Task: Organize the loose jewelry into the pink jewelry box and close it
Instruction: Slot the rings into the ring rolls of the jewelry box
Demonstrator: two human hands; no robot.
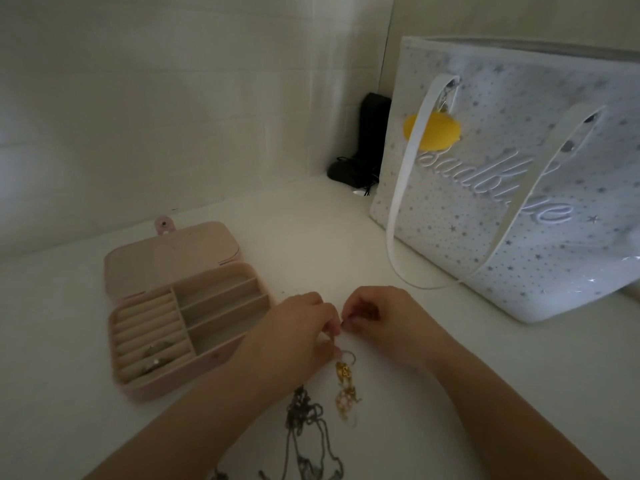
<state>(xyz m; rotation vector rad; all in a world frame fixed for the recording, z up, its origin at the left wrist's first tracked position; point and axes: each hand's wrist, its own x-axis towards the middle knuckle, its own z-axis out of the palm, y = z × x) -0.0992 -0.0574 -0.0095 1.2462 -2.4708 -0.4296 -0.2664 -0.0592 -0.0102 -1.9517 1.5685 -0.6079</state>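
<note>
The pink jewelry box (pixel 221 353) lies open on the white surface at the left, lid flat behind it. Two rings (pixel 154 356) sit in its ring rolls; the long compartments look empty. My left hand (pixel 294 327) and my right hand (pixel 372 315) meet just right of the box, fingertips pinched together on a small dark piece of jewelry (pixel 346 322) that is mostly hidden. Below the hands lie a gold and pearl earring (pixel 346 386) and dark tangled chain necklaces (pixel 308 431).
A large white tote bag (pixel 519 188) with silver stars, white straps and a yellow tag stands at the right. A black pouch (pixel 360 157) rests in the back corner against the wall. The light is dim.
</note>
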